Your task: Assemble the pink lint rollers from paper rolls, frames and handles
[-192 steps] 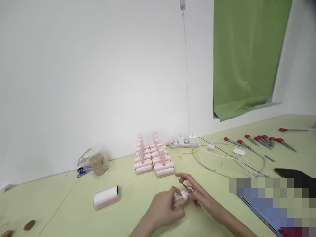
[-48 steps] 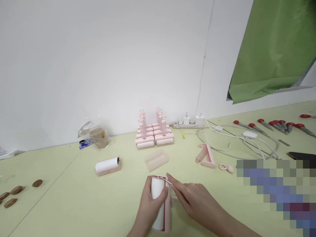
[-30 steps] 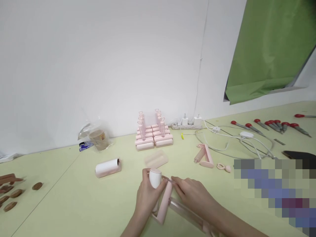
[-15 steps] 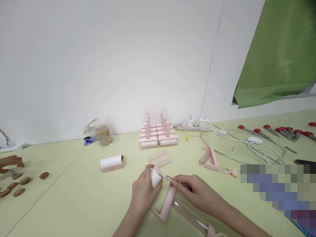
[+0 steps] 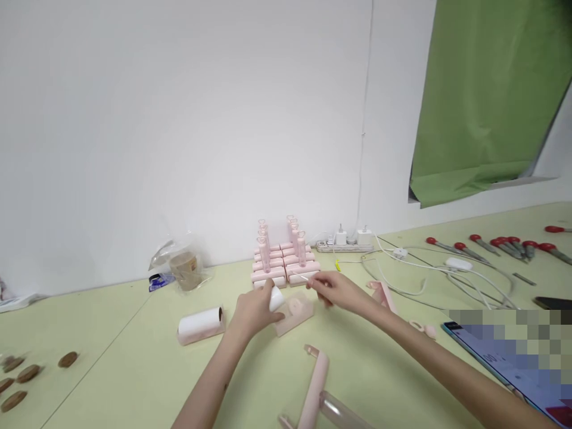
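Observation:
My left hand (image 5: 252, 313) is closed around a white lint roller roll (image 5: 276, 299), with one end of it showing past the fingers. My right hand (image 5: 333, 289) pinches a thin metal tool (image 5: 299, 276) that points left, its exact kind unclear. Just beneath the hands lies a translucent pink cover (image 5: 292, 322), with a small round pink piece (image 5: 295, 306) on it. Nearer to me rests a pink lint roller frame (image 5: 316, 381) joined to a clear tube handle (image 5: 342, 411), partly cut off by the lower edge.
Assembled pink lint rollers (image 5: 283, 262) stand in two rows by the wall. Left are a white roll (image 5: 201, 326), a bagged cup (image 5: 185, 268) and brown discs (image 5: 29, 373). Right are cables (image 5: 424, 274), a power strip (image 5: 344, 246), red-ended tools (image 5: 504, 243) and a phone (image 5: 496, 351).
Both hands have moved forward, away from the pink frame, and the tool has come off the roll's end. A round pink piece now shows on the cover. The other person's hand has left view.

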The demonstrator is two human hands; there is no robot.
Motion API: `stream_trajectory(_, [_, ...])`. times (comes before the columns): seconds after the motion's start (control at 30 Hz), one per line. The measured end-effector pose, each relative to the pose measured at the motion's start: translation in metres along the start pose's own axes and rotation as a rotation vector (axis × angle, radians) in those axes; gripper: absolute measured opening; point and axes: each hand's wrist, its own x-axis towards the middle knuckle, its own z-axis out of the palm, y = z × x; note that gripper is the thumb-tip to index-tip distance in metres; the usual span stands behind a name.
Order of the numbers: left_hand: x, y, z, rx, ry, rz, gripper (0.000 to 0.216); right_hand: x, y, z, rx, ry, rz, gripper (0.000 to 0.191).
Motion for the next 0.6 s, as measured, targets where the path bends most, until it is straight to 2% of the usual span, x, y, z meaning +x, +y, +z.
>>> stream_trajectory(0.07, [0.008, 0.000, -0.002, -0.064, 0.024, 0.016, 0.046, 0.012, -0.006, -0.005, 0.081, 0.098, -0.066, 0.029])
stream_trajectory(0.17, [0.015, 0.004, 0.000, -0.191, 0.075, 0.052, 0.037, 0.026, -0.015, -0.002, 0.189, 0.246, -0.142, 0.037])
stream_trajectory(0.27, [0.018, 0.010, 0.006, -0.348, 0.118, 0.102, 0.027, 0.032, -0.014, 0.009, 0.244, 0.281, -0.186, 0.038])
stream_trajectory(0.37, [0.021, 0.016, 0.013, -0.539, 0.185, 0.145, 0.029, 0.030, -0.003, 0.022, 0.251, 0.179, -0.201, 0.040])
stream_trajectory(0.47, [0.025, 0.022, 0.013, -0.712, 0.297, 0.164, 0.029, 0.022, 0.011, 0.036, 0.234, -0.008, -0.196, 0.064])
stream_trajectory(0.5, [0.026, 0.023, 0.011, -0.754, 0.340, 0.162, 0.030, 0.020, 0.014, 0.042, 0.229, -0.070, -0.198, 0.066])
stream_trajectory(0.6, [0.027, 0.026, 0.002, -0.854, 0.483, 0.138, 0.033, 0.018, 0.021, 0.059, 0.212, -0.173, -0.213, 0.036])
